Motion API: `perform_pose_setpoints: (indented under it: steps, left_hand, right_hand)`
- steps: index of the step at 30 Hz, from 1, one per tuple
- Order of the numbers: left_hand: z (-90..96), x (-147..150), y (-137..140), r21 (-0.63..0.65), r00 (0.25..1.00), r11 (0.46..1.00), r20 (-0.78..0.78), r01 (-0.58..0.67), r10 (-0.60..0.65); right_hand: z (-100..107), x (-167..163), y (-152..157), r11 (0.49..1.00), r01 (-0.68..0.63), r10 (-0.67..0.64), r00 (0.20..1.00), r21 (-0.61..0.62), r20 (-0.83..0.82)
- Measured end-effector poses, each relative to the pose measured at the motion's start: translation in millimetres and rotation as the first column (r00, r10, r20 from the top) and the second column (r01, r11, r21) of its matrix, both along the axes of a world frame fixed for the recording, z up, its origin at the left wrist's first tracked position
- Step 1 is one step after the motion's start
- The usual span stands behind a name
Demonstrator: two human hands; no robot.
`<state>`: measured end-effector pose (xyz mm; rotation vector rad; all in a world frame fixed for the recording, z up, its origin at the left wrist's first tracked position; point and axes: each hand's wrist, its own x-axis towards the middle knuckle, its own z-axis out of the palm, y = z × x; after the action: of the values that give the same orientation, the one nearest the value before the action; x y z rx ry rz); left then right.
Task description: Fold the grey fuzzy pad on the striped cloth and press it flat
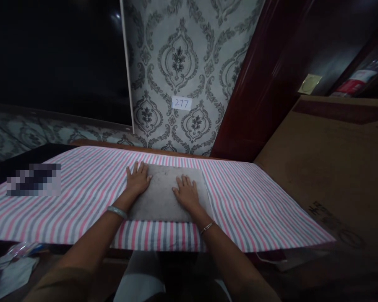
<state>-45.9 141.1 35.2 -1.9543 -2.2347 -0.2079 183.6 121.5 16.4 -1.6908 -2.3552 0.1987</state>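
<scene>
A flat grey rectangular piece [163, 193], perhaps cloth or board, lies on the striped tablecloth [245, 201]; its exact kind I cannot tell. My left hand [137, 180] rests flat at its left edge, fingers spread, partly on the grey piece and partly on the stripes. Toward the right side of the same piece, my right hand [187, 193] lies palm down with its fingers stretched out. Neither hand grips anything. A pale bangle [117, 212] circles my left wrist and a thin bracelet [207, 227] my right.
A large cardboard box [333, 167] stands against the cloth's right side, with a plastic bottle [361, 77] behind it. A dark television screen [56, 58] hangs at the upper left. A paper label [181, 103] marked 277 is on the patterned wall. Papers [14, 272] lie low at left.
</scene>
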Motion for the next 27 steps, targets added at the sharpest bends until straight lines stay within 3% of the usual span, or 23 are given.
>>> perform_pose_setpoints:
  steps: [6,12,16,20,24,27]
  left_hand:
    - [-4.4,4.8,22.5,-0.096,0.987,0.984,0.075,0.150,-0.143]
    - [-0.4,11.5,10.6,-0.166,0.977,0.966,0.110,0.200,-0.184]
    - [-5.3,35.1,-17.6,-0.118,0.956,0.950,0.093,0.289,-0.280]
    - [-31.8,54.3,-67.6,0.000,0.889,0.891,0.058,0.454,-0.453]
    - [-52.5,56.6,-113.2,0.087,0.842,0.840,0.032,0.535,-0.539]
    - [-49.1,48.9,-125.3,0.044,0.823,0.825,0.059,0.564,-0.565]
  right_hand:
    - [-0.5,-0.6,0.5,0.999,-0.008,0.009,1.000,0.040,-0.021]
    - [-0.2,-0.4,-0.5,0.999,-0.009,0.010,1.000,0.043,-0.029]
    - [-0.2,0.6,-2.0,0.998,-0.005,0.007,1.000,0.059,-0.025]
    - [-0.5,2.3,-4.0,0.997,-0.010,0.011,1.000,0.074,-0.021]
    - [1.0,2.2,-5.1,0.996,0.000,0.002,1.000,0.090,-0.022]
    - [1.7,3.8,-9.8,0.998,0.000,0.001,1.000,0.069,-0.018]
